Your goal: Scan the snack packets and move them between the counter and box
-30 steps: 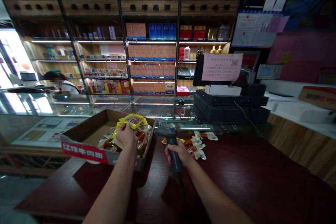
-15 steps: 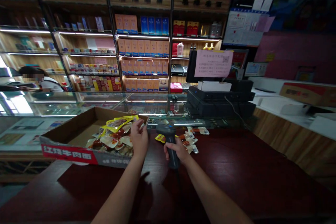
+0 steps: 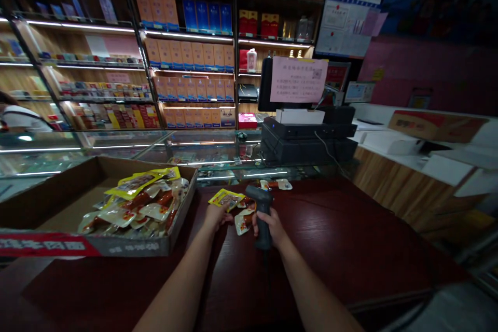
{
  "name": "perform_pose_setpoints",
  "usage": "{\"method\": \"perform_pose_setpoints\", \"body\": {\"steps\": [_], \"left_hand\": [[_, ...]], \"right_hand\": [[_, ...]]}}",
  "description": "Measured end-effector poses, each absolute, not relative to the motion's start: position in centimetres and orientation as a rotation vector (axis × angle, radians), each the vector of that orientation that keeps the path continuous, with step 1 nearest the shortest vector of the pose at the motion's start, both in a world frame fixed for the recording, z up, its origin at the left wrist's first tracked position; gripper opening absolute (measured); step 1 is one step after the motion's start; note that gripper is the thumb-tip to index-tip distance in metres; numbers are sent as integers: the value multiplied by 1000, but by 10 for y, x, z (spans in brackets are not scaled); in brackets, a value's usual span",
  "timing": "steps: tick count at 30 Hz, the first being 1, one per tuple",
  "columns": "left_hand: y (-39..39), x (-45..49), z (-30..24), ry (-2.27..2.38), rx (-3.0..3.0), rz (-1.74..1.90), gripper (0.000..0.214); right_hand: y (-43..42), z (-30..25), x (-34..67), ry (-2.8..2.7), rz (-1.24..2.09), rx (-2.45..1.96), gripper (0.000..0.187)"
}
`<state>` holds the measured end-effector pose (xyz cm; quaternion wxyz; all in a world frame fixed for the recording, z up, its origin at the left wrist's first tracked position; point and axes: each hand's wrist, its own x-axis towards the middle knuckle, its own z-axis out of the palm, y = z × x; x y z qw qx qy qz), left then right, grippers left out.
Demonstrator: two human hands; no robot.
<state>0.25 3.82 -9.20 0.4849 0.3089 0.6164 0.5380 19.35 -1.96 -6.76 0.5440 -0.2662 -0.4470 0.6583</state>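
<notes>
My right hand [image 3: 270,225] is wrapped round the handle of a dark handheld barcode scanner [image 3: 261,212], held upright over the table with its head up. My left hand [image 3: 217,218] is closed on the near edge of a yellow snack packet [image 3: 226,198], its fingers partly hidden. Between the hands, clear-and-white sealed snack packets with reddish-brown contents, such as this packet [image 3: 243,222], lie on the table, partly behind the scanner. Another sealed packet [image 3: 284,184] lies farther back. To the left, an open cardboard box [image 3: 132,247] contains several similar packets [image 3: 146,205] and yellow ones on top.
The dark red tabletop [image 3: 322,254] meets a glass display counter [image 3: 210,151] at the back. A monitor with a pink paper sign [image 3: 298,80] stands above black equipment [image 3: 305,140]. Shelves of boxed goods [image 3: 190,54] line the wall. A person [image 3: 25,116] is at far left.
My left hand has moved from the box's packets to the yellow packet on the table. The scanner has shifted right, over the loose packets. The view has turned slightly right.
</notes>
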Motion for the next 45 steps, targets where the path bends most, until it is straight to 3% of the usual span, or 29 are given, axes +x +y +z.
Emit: {"method": "perform_pose_setpoints", "body": {"steps": [3, 12, 20, 27, 45], "left_hand": [[40, 6, -91, 1550, 753, 1195, 18], [39, -10, -105, 1331, 903, 1701, 25], [33, -2, -95, 1118, 1077, 1809, 68], [39, -9, -104, 1360, 1190, 1828, 40], [39, -8, -106, 1349, 1142, 1783, 53]], "right_hand": [[-21, -70, 191, -1105, 1606, -649, 34], [-22, -72, 188, -1231, 1707, -689, 31], [-22, -71, 189, -1247, 1726, -711, 35], [-22, -70, 189, -1260, 1709, -713, 36], [-24, -71, 188, -1269, 1682, -761, 33]]}}
